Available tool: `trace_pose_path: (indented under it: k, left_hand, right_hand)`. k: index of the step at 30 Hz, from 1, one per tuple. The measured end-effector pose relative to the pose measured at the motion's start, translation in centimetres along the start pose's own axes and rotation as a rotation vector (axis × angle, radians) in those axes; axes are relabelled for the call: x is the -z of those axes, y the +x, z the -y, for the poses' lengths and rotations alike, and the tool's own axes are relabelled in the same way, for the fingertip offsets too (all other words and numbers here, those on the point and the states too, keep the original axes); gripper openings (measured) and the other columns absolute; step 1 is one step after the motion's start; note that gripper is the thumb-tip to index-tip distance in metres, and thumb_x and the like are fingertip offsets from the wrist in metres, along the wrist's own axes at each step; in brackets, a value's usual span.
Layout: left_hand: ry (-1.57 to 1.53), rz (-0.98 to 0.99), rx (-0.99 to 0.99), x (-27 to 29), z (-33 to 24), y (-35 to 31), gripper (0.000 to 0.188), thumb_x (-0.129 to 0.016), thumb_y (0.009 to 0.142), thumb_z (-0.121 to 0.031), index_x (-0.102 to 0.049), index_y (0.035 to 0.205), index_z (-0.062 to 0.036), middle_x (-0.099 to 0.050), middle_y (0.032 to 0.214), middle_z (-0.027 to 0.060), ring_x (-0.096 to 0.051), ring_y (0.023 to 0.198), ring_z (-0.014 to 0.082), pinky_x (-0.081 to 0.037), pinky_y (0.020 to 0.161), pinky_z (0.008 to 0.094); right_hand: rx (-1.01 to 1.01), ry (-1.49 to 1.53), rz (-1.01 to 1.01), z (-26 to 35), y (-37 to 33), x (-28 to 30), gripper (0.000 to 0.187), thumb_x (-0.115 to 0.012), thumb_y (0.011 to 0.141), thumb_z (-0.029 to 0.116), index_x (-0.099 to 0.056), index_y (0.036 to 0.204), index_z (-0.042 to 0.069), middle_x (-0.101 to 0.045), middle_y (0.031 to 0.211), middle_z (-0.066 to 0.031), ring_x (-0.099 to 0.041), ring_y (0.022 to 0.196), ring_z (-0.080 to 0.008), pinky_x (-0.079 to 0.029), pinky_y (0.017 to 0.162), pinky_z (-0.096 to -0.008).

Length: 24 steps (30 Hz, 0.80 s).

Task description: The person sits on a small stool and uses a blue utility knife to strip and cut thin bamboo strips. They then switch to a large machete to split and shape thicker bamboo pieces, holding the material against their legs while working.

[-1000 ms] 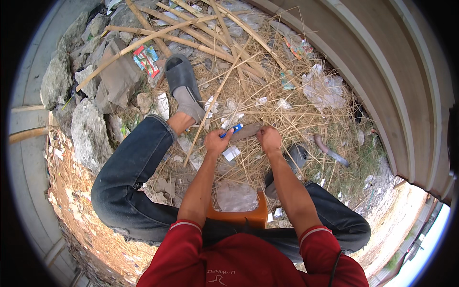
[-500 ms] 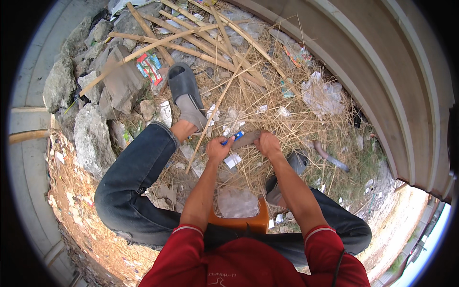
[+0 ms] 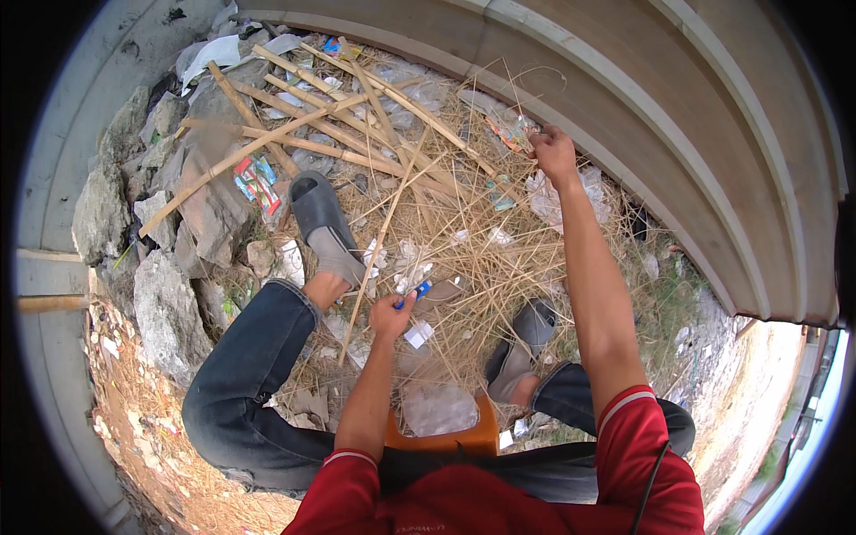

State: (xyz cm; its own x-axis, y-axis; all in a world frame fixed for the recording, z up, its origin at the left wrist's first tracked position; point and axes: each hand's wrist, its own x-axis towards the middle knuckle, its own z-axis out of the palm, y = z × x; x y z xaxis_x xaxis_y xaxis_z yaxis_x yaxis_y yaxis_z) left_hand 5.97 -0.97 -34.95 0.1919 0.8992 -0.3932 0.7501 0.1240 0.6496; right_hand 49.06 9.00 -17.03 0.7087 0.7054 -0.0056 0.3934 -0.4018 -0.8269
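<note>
A flat red-and-green snack wrapper (image 3: 256, 183) lies by the grey rocks (image 3: 165, 308). The left hand (image 3: 390, 314) is closed on a small blue-handled tool (image 3: 419, 290) over the dry straw (image 3: 464, 241). The right hand (image 3: 553, 152), beside it a second ago, now reaches far out, pinching a crumpled clear plastic wrapper (image 3: 515, 132) near the curved concrete wall (image 3: 678, 134).

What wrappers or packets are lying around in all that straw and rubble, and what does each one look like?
Snack wrapper: flat on the stones left of the raised grey sandal, red with blue and white panels.
Crinkled wrapper: at the right hand, near the curved wall, clear with orange and green print.
Small packet: at the top among the bamboo sticks, blue and red.
Clear plastic bag: on the orange seat, see-through and crumpled.
</note>
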Motion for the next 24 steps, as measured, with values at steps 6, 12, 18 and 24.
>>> trace_pose_path:
  k: [6,12,18,24]
  left_hand:
    - [-0.005,-0.005,-0.002,-0.4,0.5,0.3,0.062,-0.070,0.082,-0.069,-0.073,0.073,-0.0081,-0.066,0.067,0.0143,-0.066,0.069,0.0356,-0.050,0.067,0.0459]
    - [-0.305,-0.003,0.098,-2.0,-3.4,-0.2,0.055,-0.059,0.097,-0.056,-0.069,0.079,-0.0045,-0.065,0.071,0.0170,-0.065,0.071,0.0374,-0.048,0.068,0.0471]
    - [-0.409,-0.053,-0.260,-1.6,-11.6,-4.0,0.029,-0.056,0.104,-0.029,-0.068,0.100,-0.0034,-0.065,0.090,0.0188,-0.065,0.083,0.0388,-0.049,0.075,0.0471]
    - [-0.386,-0.236,-0.332,6.1,-13.0,-4.4,0.029,-0.065,0.099,-0.026,-0.068,0.121,-0.0093,-0.065,0.102,0.0128,-0.069,0.071,0.0255,-0.053,0.078,0.0412]
  right_hand:
    - [-0.032,0.127,0.020,-1.7,-7.2,0.8,0.023,-0.076,0.089,0.019,-0.075,0.096,-0.002,-0.071,0.076,-0.0048,-0.064,0.062,-0.0090,-0.049,0.056,-0.0253]
    - [-0.364,0.237,0.358,-2.5,-22.8,-2.9,0.029,-0.078,0.091,0.028,-0.073,0.093,-0.001,-0.069,0.076,-0.0036,-0.063,0.066,-0.0093,-0.049,0.057,-0.0248]
    - [-0.347,0.461,0.357,-1.9,-29.2,-7.6,0.029,-0.065,0.102,0.029,-0.070,0.103,0.001,-0.068,0.083,-0.0021,-0.064,0.073,-0.0089,-0.050,0.061,-0.0240]
    - [-0.223,0.481,0.222,2.2,-24.8,-3.4,0.028,-0.056,0.106,0.026,-0.065,0.108,0.000,-0.072,0.092,-0.0087,-0.068,0.074,-0.0134,-0.054,0.065,-0.0293]
